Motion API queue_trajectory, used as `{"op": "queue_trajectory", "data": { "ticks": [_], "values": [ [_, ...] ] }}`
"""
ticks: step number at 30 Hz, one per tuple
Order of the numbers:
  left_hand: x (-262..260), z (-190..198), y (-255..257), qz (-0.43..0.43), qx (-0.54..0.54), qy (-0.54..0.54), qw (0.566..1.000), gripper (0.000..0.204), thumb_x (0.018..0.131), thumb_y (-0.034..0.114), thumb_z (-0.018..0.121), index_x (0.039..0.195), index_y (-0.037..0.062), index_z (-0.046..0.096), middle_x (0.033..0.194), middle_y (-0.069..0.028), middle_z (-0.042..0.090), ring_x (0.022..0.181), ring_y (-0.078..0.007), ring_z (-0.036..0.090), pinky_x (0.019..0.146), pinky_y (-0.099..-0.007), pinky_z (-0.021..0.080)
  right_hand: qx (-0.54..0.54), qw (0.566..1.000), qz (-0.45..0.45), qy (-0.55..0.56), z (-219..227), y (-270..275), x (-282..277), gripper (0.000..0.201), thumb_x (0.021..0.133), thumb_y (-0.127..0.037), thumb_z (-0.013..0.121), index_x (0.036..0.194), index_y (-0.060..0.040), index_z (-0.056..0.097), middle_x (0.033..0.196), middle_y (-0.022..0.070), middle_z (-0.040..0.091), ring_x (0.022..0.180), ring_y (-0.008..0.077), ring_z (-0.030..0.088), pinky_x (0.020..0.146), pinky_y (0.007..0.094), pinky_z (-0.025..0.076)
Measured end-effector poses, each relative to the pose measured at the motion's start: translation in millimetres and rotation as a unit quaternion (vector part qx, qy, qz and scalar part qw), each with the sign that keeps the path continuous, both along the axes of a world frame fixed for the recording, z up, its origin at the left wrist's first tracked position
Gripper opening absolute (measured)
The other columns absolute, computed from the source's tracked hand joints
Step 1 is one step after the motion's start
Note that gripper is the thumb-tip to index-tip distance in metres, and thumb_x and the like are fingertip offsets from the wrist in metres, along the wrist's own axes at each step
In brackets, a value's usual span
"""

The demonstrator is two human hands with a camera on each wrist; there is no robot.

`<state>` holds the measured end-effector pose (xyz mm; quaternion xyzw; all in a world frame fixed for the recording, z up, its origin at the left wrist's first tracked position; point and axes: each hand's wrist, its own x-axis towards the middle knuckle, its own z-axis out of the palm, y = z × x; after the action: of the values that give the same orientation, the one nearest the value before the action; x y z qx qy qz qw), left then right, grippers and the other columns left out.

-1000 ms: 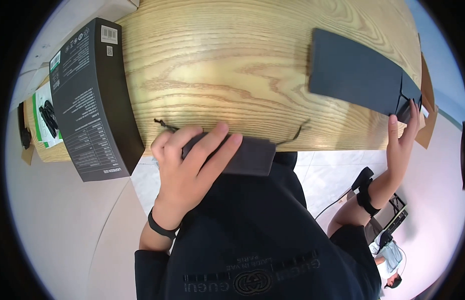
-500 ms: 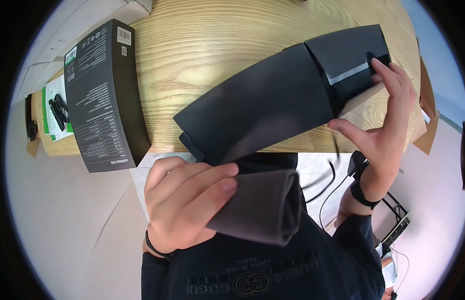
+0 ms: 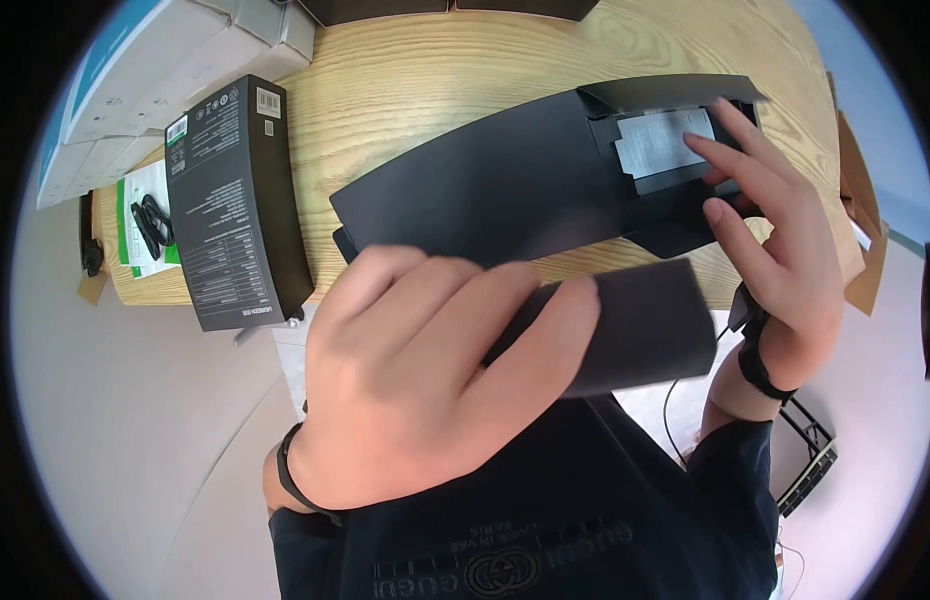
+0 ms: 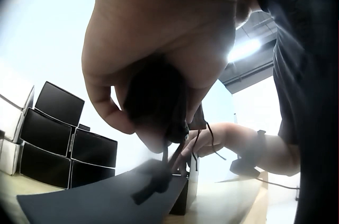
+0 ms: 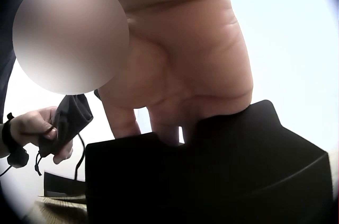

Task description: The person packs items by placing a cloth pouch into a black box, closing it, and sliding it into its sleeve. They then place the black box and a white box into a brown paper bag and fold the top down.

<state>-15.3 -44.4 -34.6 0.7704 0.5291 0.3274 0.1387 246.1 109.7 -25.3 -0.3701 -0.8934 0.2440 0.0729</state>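
My left hand (image 3: 415, 370) grips a dark soft drawstring pouch (image 3: 645, 330) above the table's near edge; its cords (image 5: 80, 155) dangle in the right wrist view. A long black box (image 3: 485, 180) lies on the table behind the pouch, its right end open with a flap (image 3: 665, 92) raised along the far side. Inside that end shows a white printed card (image 3: 670, 140). My right hand (image 3: 785, 240) is at the open end, fingers spread over the opening and thumb by the near side. Black flaps hide its fingertips in the right wrist view.
A dark printed box (image 3: 215, 220) stands on the left, beside a black cable (image 3: 153, 225) on green-and-white packaging. White boxes (image 3: 145, 80) are stacked at the far left. Dark boxes (image 3: 525, 8) line the far edge. An open cardboard box (image 3: 860, 220) is at the right.
The black box has turned and come nearer, and its right end has been opened, showing the white card. My left hand has lifted the pouch from the table's edge and moved right.
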Motion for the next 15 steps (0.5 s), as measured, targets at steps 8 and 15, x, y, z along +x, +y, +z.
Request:
{"op": "queue_trajectory", "data": {
  "ticks": [8,15],
  "values": [
    [48.8,2.6,54.1,0.077,-0.001,0.188,0.979,0.028,0.073,0.009,0.072,0.099,0.0077,0.063,0.075,-0.0058,0.059,0.067,-0.0239,0.063,0.061,-0.0367,0.046,-0.08,0.994,-0.028,0.067,-4.7,2.8,14.1,0.086,0.076,0.006,0.059,0.159,-0.0084,0.042,0.157,0.0144,0.049,0.086,0.0162,0.061,0.077,0.0261,0.053],
    [91.4,-25.0,93.3,0.08,0.103,0.242,0.961,0.032,0.074,0.021,0.077,0.097,0.0011,0.068,0.071,-0.002,0.067,0.068,-0.0138,0.069,0.057,-0.0266,0.049,-0.01,0.989,-0.077,0.129,-13.5,-17.9,12.6,0.081,0.08,0.008,0.06,0.157,-0.0063,0.041,0.15,0.0143,0.051,0.113,0.0179,0.062,0.08,0.026,0.055]
  ]
}}
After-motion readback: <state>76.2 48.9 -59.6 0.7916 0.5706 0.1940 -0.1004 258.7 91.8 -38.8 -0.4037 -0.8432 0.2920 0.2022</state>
